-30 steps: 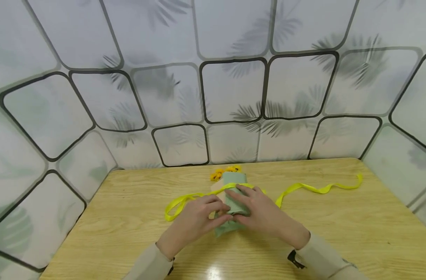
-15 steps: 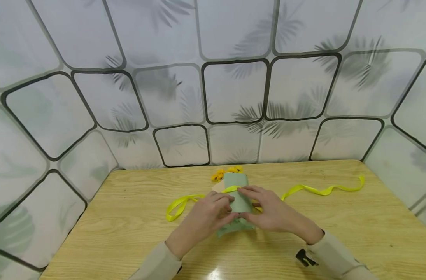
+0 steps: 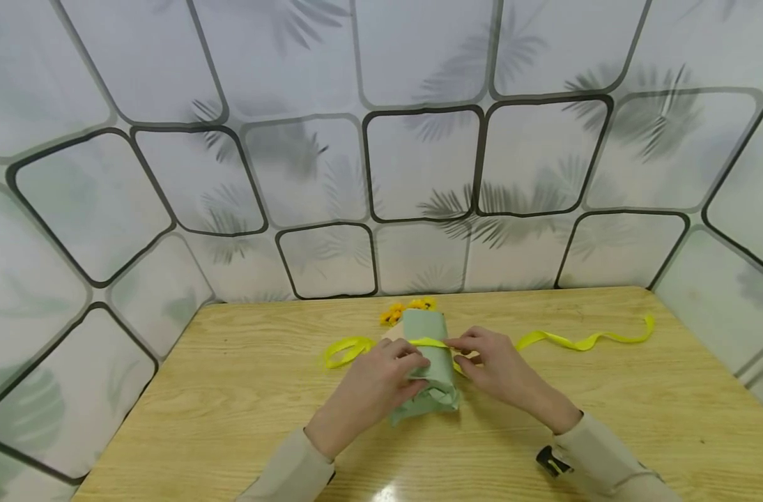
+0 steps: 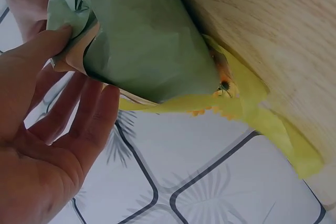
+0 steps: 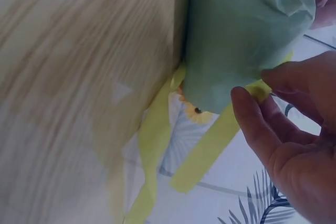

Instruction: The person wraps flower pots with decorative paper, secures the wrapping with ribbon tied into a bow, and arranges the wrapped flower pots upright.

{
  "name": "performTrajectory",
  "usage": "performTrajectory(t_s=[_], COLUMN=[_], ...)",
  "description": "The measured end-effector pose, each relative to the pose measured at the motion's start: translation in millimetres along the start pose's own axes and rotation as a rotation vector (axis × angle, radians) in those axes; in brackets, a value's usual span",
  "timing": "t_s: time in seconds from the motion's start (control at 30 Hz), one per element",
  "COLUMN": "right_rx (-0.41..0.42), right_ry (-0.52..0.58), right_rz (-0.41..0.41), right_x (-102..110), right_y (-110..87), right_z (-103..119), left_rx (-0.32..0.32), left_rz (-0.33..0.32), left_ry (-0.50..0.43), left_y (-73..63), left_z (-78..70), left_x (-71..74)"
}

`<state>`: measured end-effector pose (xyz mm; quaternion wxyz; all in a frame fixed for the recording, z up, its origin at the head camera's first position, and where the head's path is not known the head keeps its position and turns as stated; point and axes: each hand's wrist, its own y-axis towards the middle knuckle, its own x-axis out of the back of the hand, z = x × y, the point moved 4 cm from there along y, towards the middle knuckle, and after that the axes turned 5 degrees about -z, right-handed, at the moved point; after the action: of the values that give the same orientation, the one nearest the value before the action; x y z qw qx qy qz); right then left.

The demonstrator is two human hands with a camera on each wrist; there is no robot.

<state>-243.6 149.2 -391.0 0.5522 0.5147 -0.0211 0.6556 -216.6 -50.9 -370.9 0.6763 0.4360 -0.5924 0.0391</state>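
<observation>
A green paper-wrapped package (image 3: pixel 424 324) lies on the wooden table, its near end crumpled and folded. A yellow ribbon (image 3: pixel 428 342) crosses its top and trails off to both sides. My left hand (image 3: pixel 381 376) holds the package at its left side, the thumb on the creased paper end (image 4: pixel 73 6) in the left wrist view. With thumb and forefinger my right hand (image 3: pixel 497 362) pinches the ribbon at the package's right edge. A strip of the yellow ribbon (image 5: pixel 207 150) hangs from that pinch in the right wrist view.
Orange-yellow artificial flowers (image 3: pixel 394 314) poke out behind the package. To the right a long ribbon tail (image 3: pixel 582 343) curls over the wooden table (image 3: pixel 230 418). A patterned panel wall (image 3: pixel 419 167) rises along the back and sides.
My right hand has shifted from the package's near end to the ribbon at its right edge and now pinches it. On the left, the ribbon loop has drawn in closer to the package.
</observation>
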Motion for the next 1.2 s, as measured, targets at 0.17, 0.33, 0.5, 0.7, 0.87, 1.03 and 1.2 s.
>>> performTrajectory(t_s=[0.17, 0.33, 0.5, 0.7, 0.87, 1.03, 1.2], right_rx=[0.021, 0.093, 0.167, 0.182, 0.169, 0.151, 0.088], right_ry=[-0.059, -0.072, -0.052, -0.068, -0.085, -0.109, -0.138], right_rz=[-0.099, -0.168, -0.195, -0.240, -0.290, -0.349, -0.413], right_x=[6.5, 15.3, 25.3, 42.4, 60.0, 80.9, 103.0], right_y=[-0.7, -2.8, -5.9, -10.7, -16.2, -22.0, -28.7], right_z=[-5.3, -4.3, 2.5, 3.8, -1.4, -6.5, -16.2], left_rx=[-0.002, 0.021, 0.051, 0.056, 0.058, 0.069, 0.073], left_rz=[-0.001, 0.004, 0.028, 0.048, 0.061, 0.071, 0.076], left_ry=[0.003, -0.008, 0.000, -0.041, -0.043, -0.042, -0.040], left_y=[0.8, 1.3, 2.7, 3.1, 3.4, 3.6, 4.1], left_z=[-0.3, 0.7, 2.7, 4.7, 4.9, 4.6, 4.4], left_x=[0.1, -0.5, -1.5, -1.7, -1.0, -1.3, -1.6])
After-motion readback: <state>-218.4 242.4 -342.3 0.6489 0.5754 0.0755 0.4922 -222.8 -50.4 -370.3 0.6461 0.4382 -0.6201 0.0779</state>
